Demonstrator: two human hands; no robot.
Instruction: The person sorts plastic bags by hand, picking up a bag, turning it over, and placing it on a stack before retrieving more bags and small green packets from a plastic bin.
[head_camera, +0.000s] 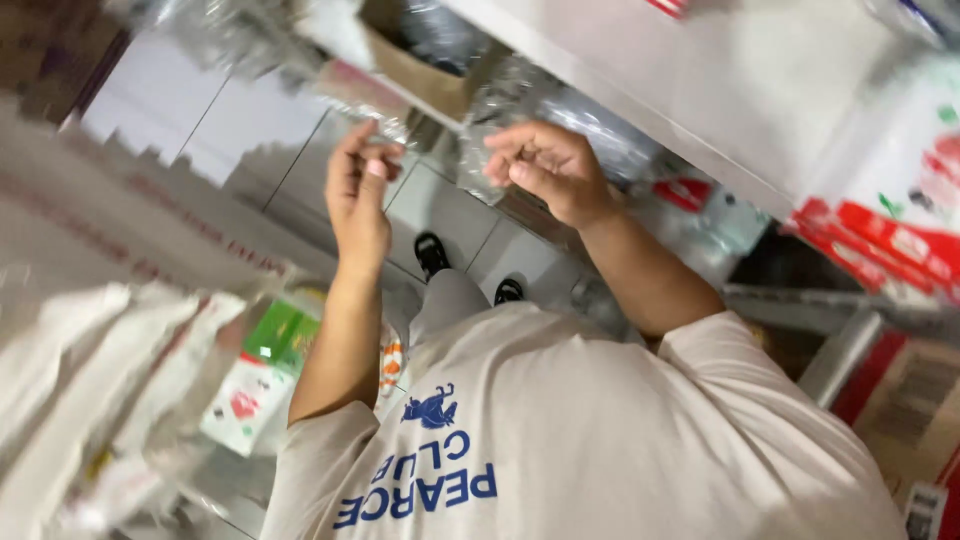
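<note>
We pinch a clear plastic bag (400, 125) with our left hand (358, 185) closed on it, our right hand (550, 165) curled just beside, grip unclear, above the tiled floor (250, 130); it looks light, limp, slippery, best held by its edge.

crinkled clear plastic bag (500, 100), held up

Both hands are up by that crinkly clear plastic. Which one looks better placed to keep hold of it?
Probably the left hand: its fingertips seem pinched on the clear plastic wrap. The right hand is curled beside another clear bag, but blur hides any firm grip.
</note>
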